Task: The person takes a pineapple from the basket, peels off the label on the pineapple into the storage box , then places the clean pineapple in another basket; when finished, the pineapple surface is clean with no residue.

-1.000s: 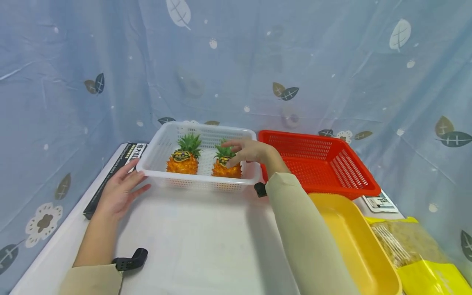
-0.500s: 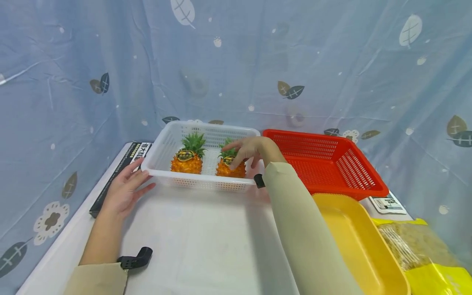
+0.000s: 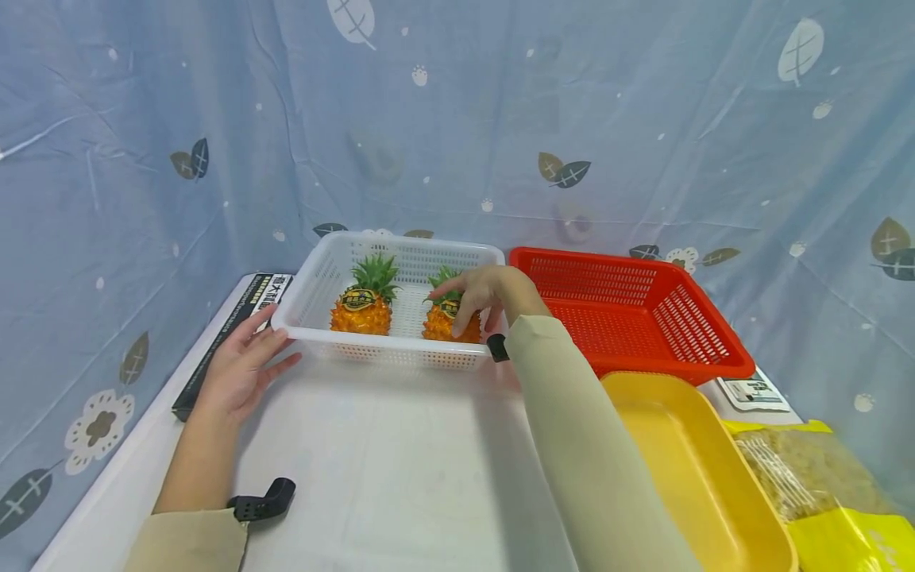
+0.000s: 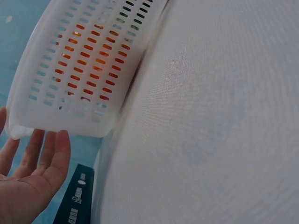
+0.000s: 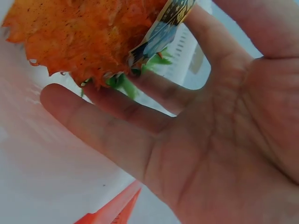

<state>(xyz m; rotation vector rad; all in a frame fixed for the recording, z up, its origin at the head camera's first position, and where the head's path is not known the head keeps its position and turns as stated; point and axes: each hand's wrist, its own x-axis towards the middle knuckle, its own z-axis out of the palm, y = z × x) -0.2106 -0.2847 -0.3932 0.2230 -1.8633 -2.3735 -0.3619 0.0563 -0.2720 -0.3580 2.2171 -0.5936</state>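
Observation:
A white slotted basket (image 3: 400, 343) holds two small orange pineapples with green crowns and dark labels. My left hand (image 3: 239, 369) touches the basket's left end, its fingers fairly straight; the left wrist view shows the fingertips at the end wall. At the basket's right end, my right hand (image 3: 493, 294) reaches in over the rim and holds the right pineapple (image 3: 438, 326), thumb in front and fingers round its side. In the right wrist view that pineapple (image 5: 84, 37) lies against the fingers, and the thumb tip is out of frame. The left pineapple (image 3: 360, 318) stands apart from both hands.
A red slotted basket (image 3: 600, 326) stands right beside the white one. Nearer on the right are a yellow tray (image 3: 672, 445) and a yellow-ended clear bag (image 3: 808, 469). A black-and-white box (image 3: 229, 334) lies behind the left hand. A blue patterned curtain (image 3: 457, 119) closes the back.
The right hand has lowered onto the right pineapple and closed round it; that pineapple has shifted slightly to the right. The left hand stays at the basket's end. The head view has shifted slightly.

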